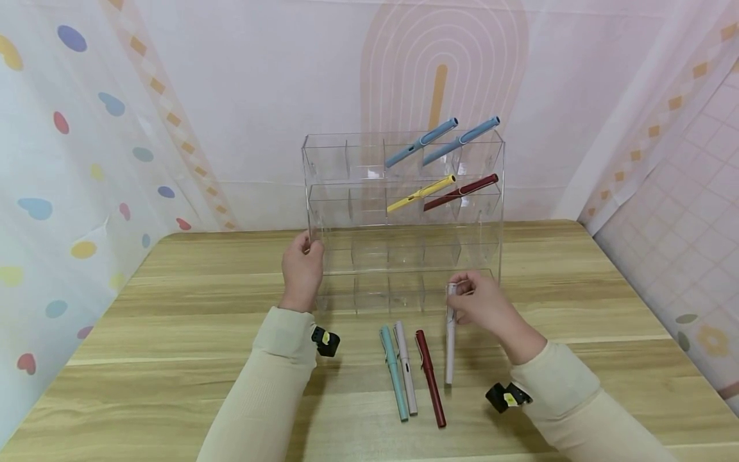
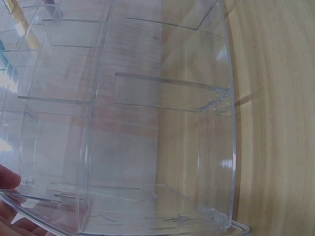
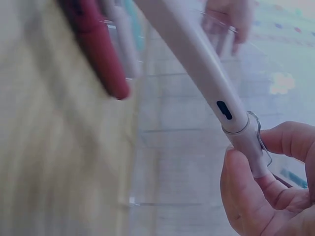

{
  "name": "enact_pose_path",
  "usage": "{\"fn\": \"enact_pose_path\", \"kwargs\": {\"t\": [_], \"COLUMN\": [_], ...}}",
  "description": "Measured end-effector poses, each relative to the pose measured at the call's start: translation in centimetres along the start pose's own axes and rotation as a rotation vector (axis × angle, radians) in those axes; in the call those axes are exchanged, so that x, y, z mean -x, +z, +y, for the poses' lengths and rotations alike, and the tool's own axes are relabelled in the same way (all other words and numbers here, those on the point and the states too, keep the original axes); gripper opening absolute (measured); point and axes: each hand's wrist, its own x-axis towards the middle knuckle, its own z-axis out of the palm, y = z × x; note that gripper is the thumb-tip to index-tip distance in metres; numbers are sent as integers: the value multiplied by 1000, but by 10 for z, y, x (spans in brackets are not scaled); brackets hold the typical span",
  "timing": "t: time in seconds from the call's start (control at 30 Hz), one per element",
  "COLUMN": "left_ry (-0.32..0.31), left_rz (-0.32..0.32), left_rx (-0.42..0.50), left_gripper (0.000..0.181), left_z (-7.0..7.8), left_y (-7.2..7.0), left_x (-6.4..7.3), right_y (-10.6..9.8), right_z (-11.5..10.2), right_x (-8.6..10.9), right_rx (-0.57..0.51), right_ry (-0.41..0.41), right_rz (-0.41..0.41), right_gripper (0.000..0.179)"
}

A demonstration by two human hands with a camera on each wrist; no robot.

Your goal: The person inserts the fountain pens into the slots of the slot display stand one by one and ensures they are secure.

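Observation:
A clear tiered display rack [image 1: 369, 255] with small compartments stands on the table. My left hand [image 1: 303, 271] grips the edge of its left side panel; in the left wrist view the thumb [image 2: 8, 178] lies on one face and the fingers on the other. My right hand [image 1: 479, 301] pinches a pale pinkish pen [image 1: 450, 353] by its cap, the barrel hanging down in front of the rack's lowest tier. The right wrist view shows that pen [image 3: 197, 54] between thumb and fingers, at its metal clip.
On the wooden table [image 1: 190, 333] before the rack lie a turquoise pen [image 1: 394, 373], a pale lilac pen [image 1: 406, 369] and a dark red pen [image 1: 430, 378]. Two blue pens [image 1: 421, 144] lean in the top tier. Below them lean a yellow pen [image 1: 421, 194] and another dark red pen [image 1: 462, 192].

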Motion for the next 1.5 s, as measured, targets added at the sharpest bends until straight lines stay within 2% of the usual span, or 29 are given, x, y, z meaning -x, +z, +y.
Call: {"fn": "enact_pose_path", "kwargs": {"t": [0.23, 0.47, 0.8, 0.93, 1.2, 1.37, 1.5], "left_ry": [-3, 5, 1, -3, -9, 1, 8], "left_rz": [2, 10, 13, 11, 7, 11, 12], "left_rx": [5, -1, 7, 6, -5, -4, -2], "left_gripper": [37, 37, 36, 36, 38, 37, 37], "left_z": [1, 1, 0, 0, 0, 1, 1], "left_y": [1, 1, 1, 2, 1, 1, 1], "left_x": [0, 1, 1, 0, 0, 1, 2], "right_y": [-13, -18, -12, -9, -6, -2, 1], "right_z": [-15, -30, -47, -51, -55, -56, -55], "right_x": [0, 0, -7, -11, -19, -25, -31], "right_rx": [-129, -275, -510, -592, -699, -758, -766], "right_ry": [-33, -60, -96, -141, -259, -291, -284], "right_rz": [113, 228, 413, 485, 604, 665, 687], "right_gripper": [34, 30, 25, 25, 25, 29, 31]}}
